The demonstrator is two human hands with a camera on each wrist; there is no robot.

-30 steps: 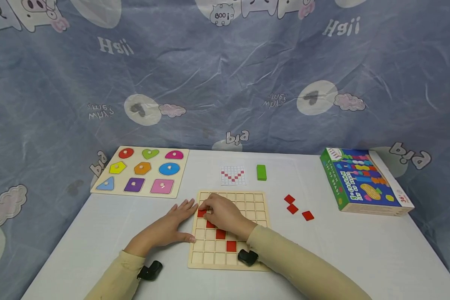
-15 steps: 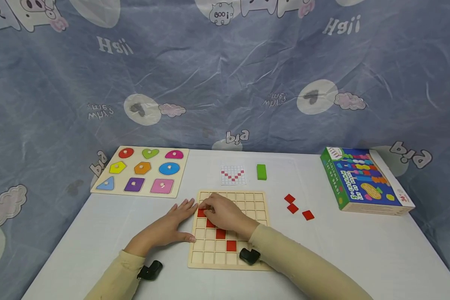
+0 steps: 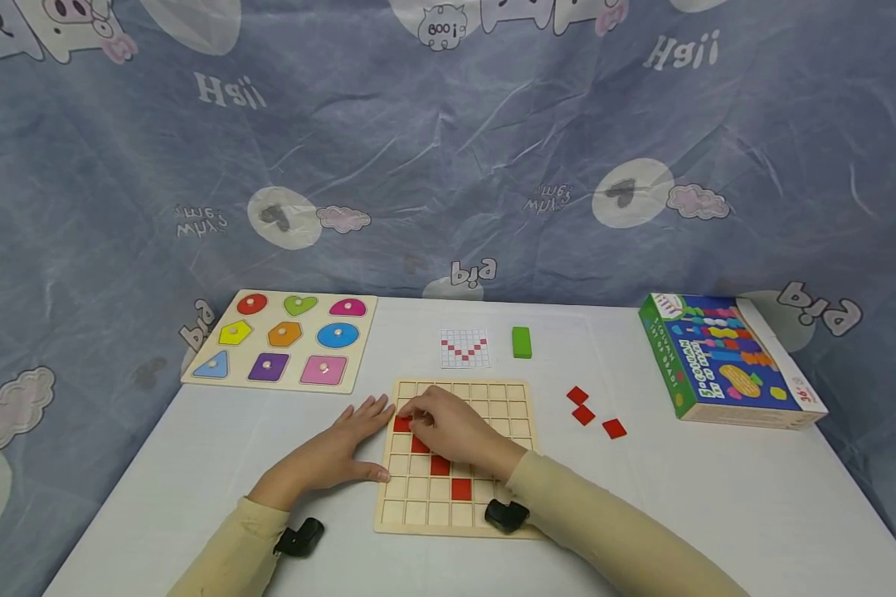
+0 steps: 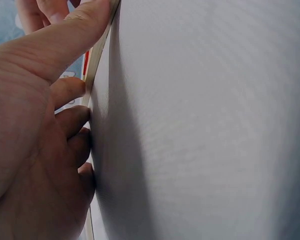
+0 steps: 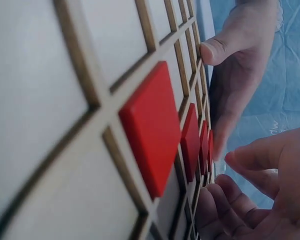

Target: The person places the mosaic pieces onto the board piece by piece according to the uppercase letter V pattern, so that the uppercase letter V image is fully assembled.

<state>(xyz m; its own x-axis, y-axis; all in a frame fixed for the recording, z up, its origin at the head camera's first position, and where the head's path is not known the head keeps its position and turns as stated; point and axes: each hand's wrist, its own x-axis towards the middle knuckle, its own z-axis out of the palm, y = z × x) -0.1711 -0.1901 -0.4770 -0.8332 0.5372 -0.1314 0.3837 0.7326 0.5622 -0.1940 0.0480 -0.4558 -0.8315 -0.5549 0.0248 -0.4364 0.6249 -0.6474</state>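
Note:
A wooden grid board [image 3: 416, 514] lies on the white table, with several red square tiles [image 3: 460, 489] set in its cells along a diagonal. My left hand [image 3: 328, 458] rests at the board's left edge, fingers extended and thumb touching the rim. Over the upper left of the grid is my right hand [image 3: 451, 427], beside the tile at the far end of the diagonal. The right wrist view shows its thumb and fingers [image 5: 262, 182] loosely bent and apart, with nothing visible between them. In that view a red tile [image 5: 152, 130] sits nearest the camera.
Three loose red tiles [image 3: 583, 414] lie right of the board. Behind it are a small printed pattern card [image 3: 465, 349] and a green block [image 3: 521, 342]. A shape puzzle [image 3: 284, 365] stands back left, a colourful box [image 3: 732, 361] back right. A patterned cloth hangs behind.
My right hand has shifted slightly right and its fingers have lifted off the far-left tile, which stays in its cell. The left hand has not moved.

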